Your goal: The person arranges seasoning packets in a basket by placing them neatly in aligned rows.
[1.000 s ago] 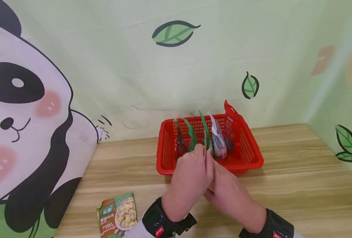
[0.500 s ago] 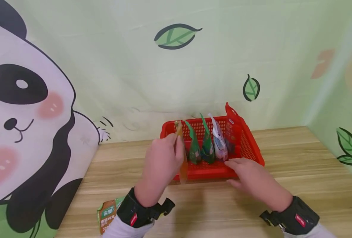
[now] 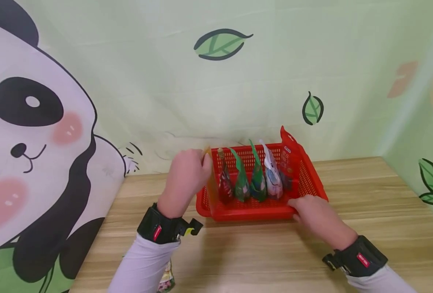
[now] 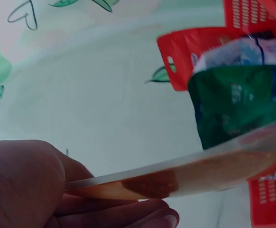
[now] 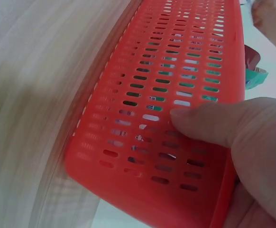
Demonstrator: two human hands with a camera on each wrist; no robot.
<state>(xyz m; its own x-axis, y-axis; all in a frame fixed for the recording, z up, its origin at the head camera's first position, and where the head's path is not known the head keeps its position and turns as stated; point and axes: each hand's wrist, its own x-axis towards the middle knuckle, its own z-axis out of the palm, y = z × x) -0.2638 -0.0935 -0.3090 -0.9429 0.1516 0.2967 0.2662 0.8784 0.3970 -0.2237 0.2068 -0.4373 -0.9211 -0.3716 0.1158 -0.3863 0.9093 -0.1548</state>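
Observation:
My left hand [image 3: 187, 173] pinches a thin flat orange-brown packet [image 3: 212, 187] by its upper edge. The packet hangs edge-on at the left end of a red plastic basket [image 3: 253, 213]; whether it touches the basket floor is hidden. My right hand [image 3: 317, 217] grips the basket's front rim near the right corner, thumb on the slotted outer wall in the right wrist view. A dark red bottle [image 3: 226, 189], two green packets [image 3: 242, 185], a white-purple packet [image 3: 273, 177] and a red packet [image 3: 289, 160] stand in a row inside.
Another food packet [image 3: 167, 278] lies on the wooden table [image 3: 253, 256], mostly covered by my left sleeve. Behind the basket rises a pale green printed backdrop [image 3: 158, 89] with a panda at left.
Both hands were together over the basket's front with the packet. The left hand has carried it to the basket's left end; the right has moved right and taken hold of the rim.

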